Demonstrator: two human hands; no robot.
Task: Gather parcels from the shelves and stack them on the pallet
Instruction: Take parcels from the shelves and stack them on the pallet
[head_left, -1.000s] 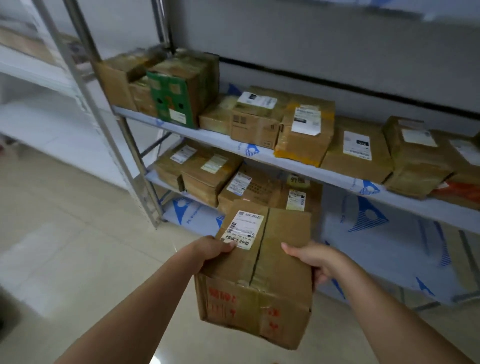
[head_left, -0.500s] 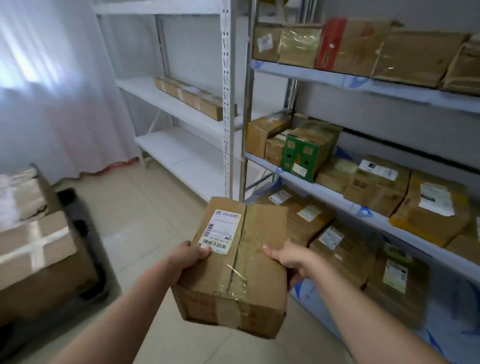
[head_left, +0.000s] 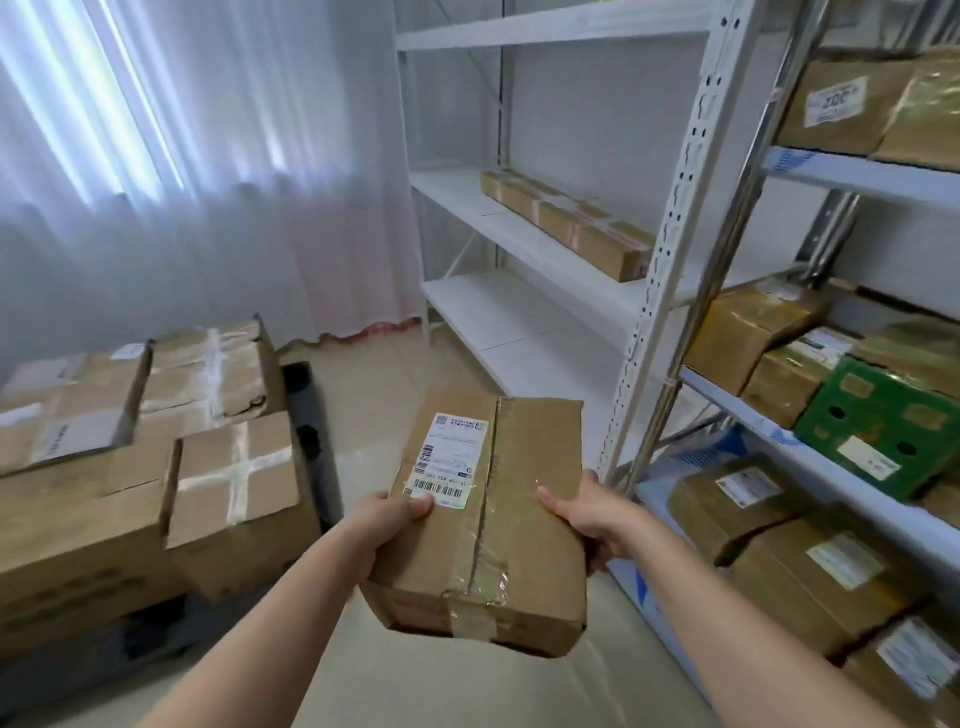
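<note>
Held in mid-air, a taped brown parcel (head_left: 488, 514): left hand (head_left: 387, 525) gripping its near-left edge with the thumb pressed onto the shipping label (head_left: 451, 457), right hand (head_left: 587, 519) curled round the near-right edge, thumb on top and fingers tucked underneath. Left of the left fingers and well apart, stacked cartons (head_left: 156, 447) on a dark pallet (head_left: 314, 436), with bare floor between. Just right of the right fingers, a white shelf upright (head_left: 670, 260), shelved parcels (head_left: 789, 535) and a green box (head_left: 883, 431).

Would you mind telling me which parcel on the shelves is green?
The green box on the right rack's middle shelf, printed with tan patches; every neighbour is plain brown cardboard.
</note>
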